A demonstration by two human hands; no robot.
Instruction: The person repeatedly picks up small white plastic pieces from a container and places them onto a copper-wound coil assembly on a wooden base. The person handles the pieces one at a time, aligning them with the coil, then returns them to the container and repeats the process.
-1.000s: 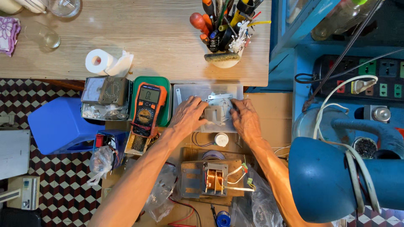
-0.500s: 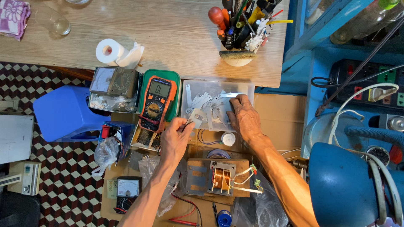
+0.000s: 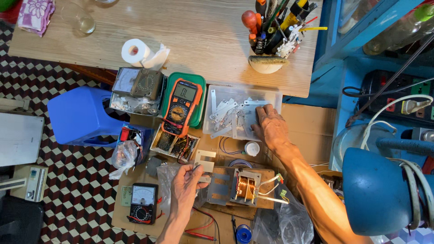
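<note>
Two hands work apart: the left hand [image 3: 187, 183] pinches an E-shaped metal plate [image 3: 205, 161] at nine o'clock of the coil assembly [image 3: 244, 187], while the right hand [image 3: 271, 126] lies flat, fingers spread, on loose plates in the clear tray [image 3: 217, 92].

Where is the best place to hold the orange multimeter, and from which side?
Probably grip the orange multimeter across its long side edges at mid-body, coming from above. It lies face up, tilted on the green tray, with display and dial on top; the sides look free.

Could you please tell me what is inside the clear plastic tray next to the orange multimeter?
The clear plastic tray holds loose flat metal strips. The right hand rests on them, hiding whatever lies beneath it.
</note>
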